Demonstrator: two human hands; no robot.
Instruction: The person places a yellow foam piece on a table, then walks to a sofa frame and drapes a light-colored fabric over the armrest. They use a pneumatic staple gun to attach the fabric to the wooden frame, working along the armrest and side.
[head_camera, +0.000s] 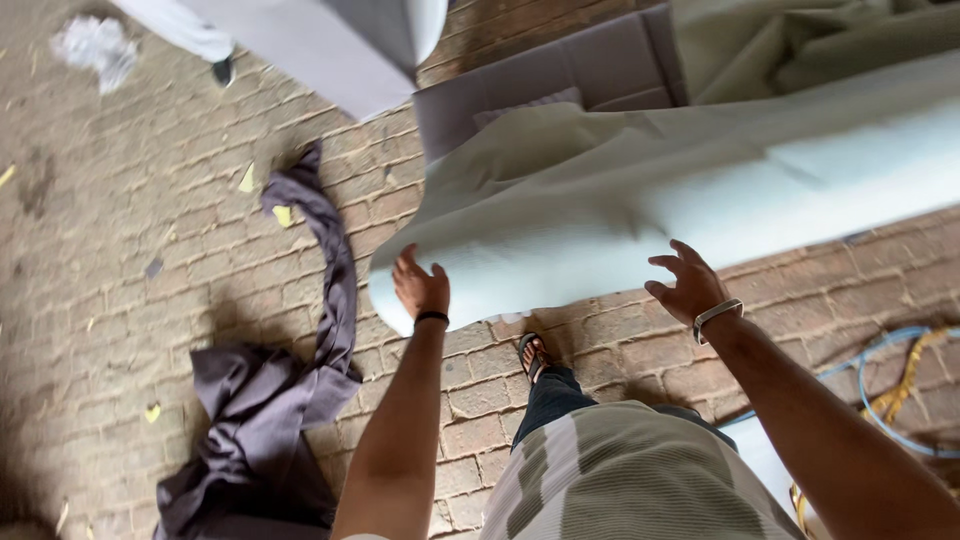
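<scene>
brick floor (130, 260) is filling most of the view, w/ yellow scraps lying scattered at 9 to 10 o'clock. next biggest: a long pale foam slab w/ beige fabric (600, 200) draped over it, running from 3 o'clock down toward centre, its rounded near end sitting just left of centre. blurred, so can't tell if it's resting on the ground or tilting mid-air. a grey-mauve cushion piece (590, 70) is lying behind it at 12 to 1 o'clock, more beige cloth bunching at 1 to 2. a dark purple cloth strip (300, 340) is trailing from 11 o'clock down to a heap at 7 to 8 o'clock, well apart from both hands. blue and yellow cords (900, 380) are curling at 4 o'clock. someone else's shoe and light trouser leg (215, 50) are showing at 11 o'clock.

left hand (420, 288), dark band at the wrist, is spreading loose fingers at the slab's near end, touching or just short of it, gripping nothing. right hand (688, 285), pale wristband, is hanging unclenched w/ fingers curled, near the slab's lower edge but apart from it, empty.

progress, as a judgement: fabric is lying loose over the foam, not pulled snug or fixed anywhere visible, so covering looks barely begun; smoothing, wrapping and fastening look left to do.
</scene>
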